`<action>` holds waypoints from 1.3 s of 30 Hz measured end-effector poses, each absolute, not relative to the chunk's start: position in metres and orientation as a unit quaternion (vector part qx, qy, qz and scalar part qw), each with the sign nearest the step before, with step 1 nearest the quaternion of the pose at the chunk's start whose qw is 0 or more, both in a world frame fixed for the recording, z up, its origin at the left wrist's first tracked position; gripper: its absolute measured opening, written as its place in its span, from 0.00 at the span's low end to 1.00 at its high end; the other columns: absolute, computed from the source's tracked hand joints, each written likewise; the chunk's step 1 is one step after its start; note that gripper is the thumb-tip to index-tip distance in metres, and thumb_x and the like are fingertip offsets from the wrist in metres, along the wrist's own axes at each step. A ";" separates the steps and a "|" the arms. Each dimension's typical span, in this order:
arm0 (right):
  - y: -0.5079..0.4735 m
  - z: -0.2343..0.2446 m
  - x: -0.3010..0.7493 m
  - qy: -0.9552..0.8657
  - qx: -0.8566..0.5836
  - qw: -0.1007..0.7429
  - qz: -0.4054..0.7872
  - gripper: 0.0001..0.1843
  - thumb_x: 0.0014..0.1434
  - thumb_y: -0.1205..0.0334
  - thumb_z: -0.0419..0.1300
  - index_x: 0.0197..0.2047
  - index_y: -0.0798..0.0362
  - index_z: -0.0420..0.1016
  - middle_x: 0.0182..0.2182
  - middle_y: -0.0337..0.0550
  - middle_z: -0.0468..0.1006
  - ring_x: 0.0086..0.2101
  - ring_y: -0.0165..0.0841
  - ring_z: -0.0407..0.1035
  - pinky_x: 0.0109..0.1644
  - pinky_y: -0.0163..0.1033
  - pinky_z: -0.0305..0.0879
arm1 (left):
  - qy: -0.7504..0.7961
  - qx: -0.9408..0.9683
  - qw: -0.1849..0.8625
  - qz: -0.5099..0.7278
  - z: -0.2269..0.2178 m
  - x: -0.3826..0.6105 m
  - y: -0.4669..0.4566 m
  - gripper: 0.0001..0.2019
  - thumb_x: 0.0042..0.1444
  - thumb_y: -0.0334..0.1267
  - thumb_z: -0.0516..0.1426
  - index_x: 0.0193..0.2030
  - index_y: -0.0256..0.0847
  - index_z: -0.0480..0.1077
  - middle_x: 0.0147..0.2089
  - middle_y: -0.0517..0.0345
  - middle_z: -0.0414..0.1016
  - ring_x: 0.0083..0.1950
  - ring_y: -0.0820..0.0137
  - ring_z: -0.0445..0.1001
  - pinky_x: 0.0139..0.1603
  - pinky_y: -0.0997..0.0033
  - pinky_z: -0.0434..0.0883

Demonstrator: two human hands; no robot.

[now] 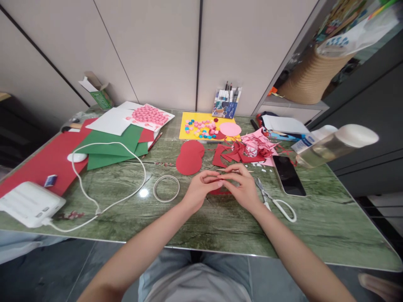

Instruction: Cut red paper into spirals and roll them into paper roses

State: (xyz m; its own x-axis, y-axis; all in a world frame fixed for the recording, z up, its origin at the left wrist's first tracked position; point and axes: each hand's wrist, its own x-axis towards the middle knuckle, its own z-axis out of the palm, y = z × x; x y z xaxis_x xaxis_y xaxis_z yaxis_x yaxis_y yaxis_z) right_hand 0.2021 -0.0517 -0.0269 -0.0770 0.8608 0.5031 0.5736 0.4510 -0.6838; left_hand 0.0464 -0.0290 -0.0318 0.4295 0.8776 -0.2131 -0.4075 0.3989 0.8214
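Observation:
Above the table's middle, my left hand (197,191) and my right hand (244,189) meet at the fingertips. Both are closed in a pinch, with a bit of red paper (221,180) showing between them, mostly hidden by the fingers. More red paper (217,191) shows just below the hands. Overlapping red paper circles (189,158) lie beyond my left hand. Red paper scraps (231,154) and crumpled pink paper (256,144) lie beyond my right hand. White-handled scissors (277,202) rest to its right, and a tape roll (166,188) lies left of my left hand.
At the back, a yellow sheet (185,131) bears small coloured pieces and a pink paper circle (230,129). A phone (288,176) and a bottle (333,147) are at the right. Green paper (110,147), a white cable (145,167) and a white power bank (30,205) occupy the left.

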 end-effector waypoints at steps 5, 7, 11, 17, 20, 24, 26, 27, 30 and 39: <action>-0.051 -0.026 0.201 -0.707 -0.511 0.464 0.156 0.06 0.51 0.67 0.63 0.32 0.46 0.78 0.37 0.41 0.68 0.41 0.35 0.66 0.46 0.44 0.63 | 0.337 0.364 0.765 0.410 -0.033 0.047 -0.030 0.16 0.38 0.30 0.66 0.37 0.35 0.71 0.33 0.57 0.77 0.35 0.75 0.73 0.41 0.74 0.67; -0.051 -0.027 0.201 -0.706 -0.513 0.464 0.154 0.05 0.50 0.68 0.64 0.31 0.47 0.77 0.37 0.41 0.68 0.40 0.35 0.66 0.45 0.43 0.63 | 0.341 0.370 0.761 0.409 -0.033 0.047 -0.031 0.15 0.38 0.31 0.66 0.36 0.35 0.71 0.33 0.58 0.76 0.35 0.75 0.73 0.40 0.74 0.67; -0.051 -0.028 0.202 -0.712 -0.512 0.456 0.151 0.05 0.49 0.68 0.64 0.29 0.48 0.75 0.36 0.40 0.68 0.40 0.36 0.65 0.46 0.43 0.62 | 0.343 0.397 0.748 0.406 -0.032 0.046 -0.031 0.14 0.39 0.31 0.65 0.35 0.36 0.71 0.32 0.58 0.76 0.34 0.74 0.73 0.40 0.73 0.67; -0.050 -0.025 0.203 -0.739 -0.503 0.420 0.155 0.05 0.50 0.66 0.65 0.27 0.50 0.72 0.36 0.41 0.66 0.40 0.36 0.65 0.45 0.43 0.62 | 0.348 0.435 0.730 0.396 -0.031 0.045 -0.031 0.12 0.40 0.33 0.65 0.34 0.36 0.71 0.33 0.58 0.76 0.34 0.73 0.73 0.39 0.71 0.68; -0.050 -0.024 0.203 -0.751 -0.502 0.398 0.161 0.06 0.50 0.65 0.64 0.27 0.51 0.70 0.36 0.41 0.65 0.40 0.36 0.65 0.44 0.43 0.62 | 0.347 0.430 0.737 0.389 -0.031 0.045 -0.031 0.12 0.39 0.32 0.65 0.33 0.36 0.71 0.32 0.58 0.76 0.33 0.73 0.73 0.39 0.71 0.67; -0.050 -0.024 0.202 -0.758 -0.498 0.393 0.150 0.03 0.52 0.64 0.63 0.30 0.50 0.71 0.36 0.42 0.66 0.40 0.37 0.65 0.45 0.44 0.63 | 0.351 0.383 0.759 0.392 -0.031 0.043 -0.028 0.13 0.37 0.30 0.65 0.33 0.36 0.71 0.31 0.58 0.77 0.33 0.74 0.73 0.38 0.73 0.66; -0.051 -0.023 0.203 -0.760 -0.494 0.397 0.142 0.02 0.53 0.64 0.62 0.33 0.49 0.73 0.37 0.42 0.67 0.41 0.37 0.65 0.46 0.45 0.63 | 0.354 0.368 0.760 0.402 -0.032 0.042 -0.027 0.13 0.37 0.29 0.65 0.33 0.36 0.71 0.30 0.59 0.76 0.32 0.74 0.73 0.39 0.74 0.66; -0.051 -0.023 0.204 -0.760 -0.493 0.399 0.140 0.03 0.53 0.65 0.62 0.34 0.49 0.74 0.38 0.43 0.68 0.41 0.36 0.66 0.46 0.45 0.63 | 0.354 0.366 0.759 0.406 -0.032 0.042 -0.026 0.13 0.37 0.29 0.65 0.33 0.36 0.72 0.30 0.59 0.76 0.32 0.75 0.73 0.39 0.74 0.66; -0.051 -0.023 0.206 -0.758 -0.490 0.408 0.139 0.05 0.54 0.65 0.61 0.36 0.47 0.76 0.38 0.42 0.68 0.42 0.36 0.66 0.47 0.45 0.63 | 0.354 0.370 0.757 0.407 -0.033 0.040 -0.024 0.13 0.37 0.29 0.65 0.33 0.36 0.72 0.29 0.59 0.76 0.32 0.75 0.73 0.38 0.75 0.66; -0.051 -0.028 0.200 -0.773 -0.470 0.389 0.177 0.13 0.60 0.67 0.54 0.44 0.43 0.74 0.41 0.43 0.69 0.45 0.37 0.65 0.50 0.47 0.64 | 0.353 0.387 0.746 0.411 -0.034 0.039 -0.023 0.14 0.38 0.31 0.66 0.35 0.37 0.72 0.31 0.59 0.76 0.32 0.74 0.73 0.39 0.72 0.66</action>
